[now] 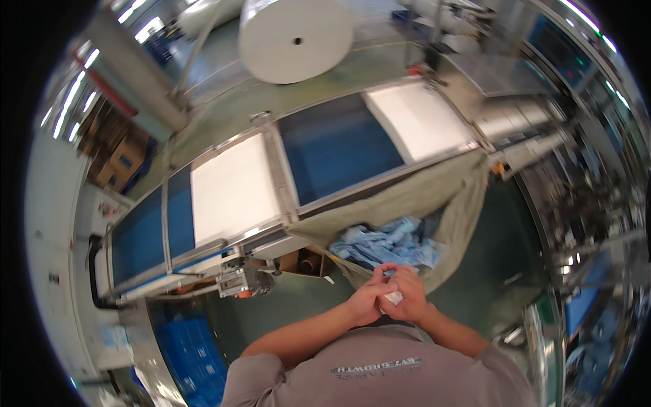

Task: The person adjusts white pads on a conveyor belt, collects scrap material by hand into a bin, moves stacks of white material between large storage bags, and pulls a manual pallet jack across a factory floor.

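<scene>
Close in front of my chest, my left hand (367, 299) and my right hand (409, 293) are brought together, fingers bent and touching. Between the palms shows a small crumpled whitish wad (392, 297); the fingers cover most of it, so its kind is unclear. Just beyond my hands hangs an olive cloth sack (463, 210), attached along the conveyor's near side. Crumpled light-blue printed film (386, 241) lies inside it.
A conveyor with a blue belt (336, 146) runs across ahead, carrying white sheet stacks (234, 190). Behind it stands a large white roll (295, 47). Below the conveyor is an open cardboard box (291, 263); blue crates (190, 359) stand at lower left. Machinery (583, 203) lines the right.
</scene>
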The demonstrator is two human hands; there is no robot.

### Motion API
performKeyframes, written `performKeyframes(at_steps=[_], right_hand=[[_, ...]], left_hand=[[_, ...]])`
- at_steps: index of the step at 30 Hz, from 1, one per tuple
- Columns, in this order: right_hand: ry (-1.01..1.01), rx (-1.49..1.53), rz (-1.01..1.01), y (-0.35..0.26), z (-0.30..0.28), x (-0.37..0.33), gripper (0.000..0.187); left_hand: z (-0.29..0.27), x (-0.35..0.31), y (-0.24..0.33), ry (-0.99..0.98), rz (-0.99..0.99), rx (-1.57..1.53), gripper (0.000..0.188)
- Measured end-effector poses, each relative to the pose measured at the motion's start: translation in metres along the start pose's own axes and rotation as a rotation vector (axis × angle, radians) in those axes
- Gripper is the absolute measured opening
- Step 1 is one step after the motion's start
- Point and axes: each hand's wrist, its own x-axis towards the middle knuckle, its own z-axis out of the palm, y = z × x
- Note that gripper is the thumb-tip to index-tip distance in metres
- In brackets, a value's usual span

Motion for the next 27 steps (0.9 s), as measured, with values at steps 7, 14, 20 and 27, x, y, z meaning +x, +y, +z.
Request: performKeyframes(at_steps=[7, 14, 20, 27], right_hand=[[0.127, -0.183, 0.204, 0.006, -0.094, -0.053, 0.017], [0.416, -0.354, 0.389, 0.06, -0.266, -0.123, 0.045], [0.494, 0.257, 0.558, 0.116, -0.404, -0.152, 0.063], [0.623, 0.213, 0.707, 0.182, -0.494, -0.123, 0.022]], left_hand=[[0.068, 0.06, -0.051, -0.209, -0.047, 0.195, 0.087], [0.172, 0.217, -0.159, -0.39, -0.044, 0.506, 0.096], [0.267, 0.331, -0.214, -0.331, -0.018, 0.605, 0.076], [0.309, 0.444, -0.118, -0.162, 0.733, 1.432, 0.032]])
